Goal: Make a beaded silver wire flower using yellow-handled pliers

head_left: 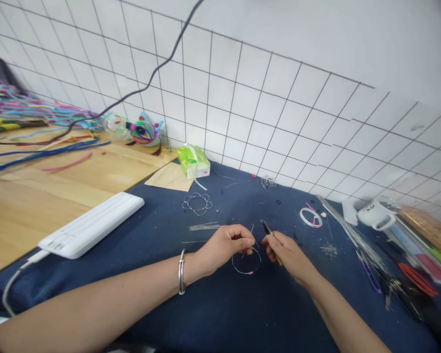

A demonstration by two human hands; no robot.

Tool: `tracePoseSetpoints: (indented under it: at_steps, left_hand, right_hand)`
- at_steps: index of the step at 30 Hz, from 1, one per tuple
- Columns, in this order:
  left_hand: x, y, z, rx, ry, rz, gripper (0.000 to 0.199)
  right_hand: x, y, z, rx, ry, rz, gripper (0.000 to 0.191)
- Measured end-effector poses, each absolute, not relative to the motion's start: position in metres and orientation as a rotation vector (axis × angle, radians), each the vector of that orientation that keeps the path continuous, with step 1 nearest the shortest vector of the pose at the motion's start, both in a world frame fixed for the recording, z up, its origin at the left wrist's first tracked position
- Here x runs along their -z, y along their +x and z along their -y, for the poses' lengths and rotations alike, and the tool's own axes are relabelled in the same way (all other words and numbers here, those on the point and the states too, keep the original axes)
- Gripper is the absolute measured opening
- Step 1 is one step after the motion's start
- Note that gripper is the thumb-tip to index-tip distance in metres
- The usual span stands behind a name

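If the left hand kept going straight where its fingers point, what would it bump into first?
The left hand would probably bump the right hand or its tool first. Heights are hard to judge, so it might miss.

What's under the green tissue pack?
The tan paper sheet meets the left side of the tissue pack and seems to run slightly beneath it. Navy cloth shows along its right. The pack covers anything further under it, so I can't tell.

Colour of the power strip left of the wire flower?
White, clearest in the head view.
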State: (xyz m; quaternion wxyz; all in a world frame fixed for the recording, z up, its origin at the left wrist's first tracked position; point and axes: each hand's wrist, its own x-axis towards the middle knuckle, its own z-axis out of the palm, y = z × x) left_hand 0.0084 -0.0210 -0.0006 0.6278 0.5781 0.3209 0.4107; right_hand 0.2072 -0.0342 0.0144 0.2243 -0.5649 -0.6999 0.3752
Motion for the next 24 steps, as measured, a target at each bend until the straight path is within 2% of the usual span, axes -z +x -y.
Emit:
tracePoseSetpoints:
  at_steps: [1,3,7,14,24]
  left_hand:
    - [0.000,0.008,0.021,-0.958,1.399,-0.749,0.014]
    - [-0.002,0.008,0.021,-0.993,1.562,-0.788,0.015]
    - [-0.001,0.007,0.019,-0.981,1.666,-0.821,0.016]
    - [0.006,0.015,0.023,-0.801,1.276,-0.732,0.018]
    - [0.011,0.025,0.030,-0.712,1.073,-0.664,0.017]
  right_hand:
    - [-0.012,0.208,0.038,-1.272,-1.483,1.804,0.039]
    - [-0.011,0.208,0.046,-1.534,-1.353,1.667,0.037]
    - [-0.014,0.211,0.052,-1.723,-1.241,1.562,0.038]
    - [-0.008,0.205,0.046,-1.354,-1.383,1.454,0.027]
    - [0.005,0.179,0.051,-1.426,-1.267,1.151,0.023]
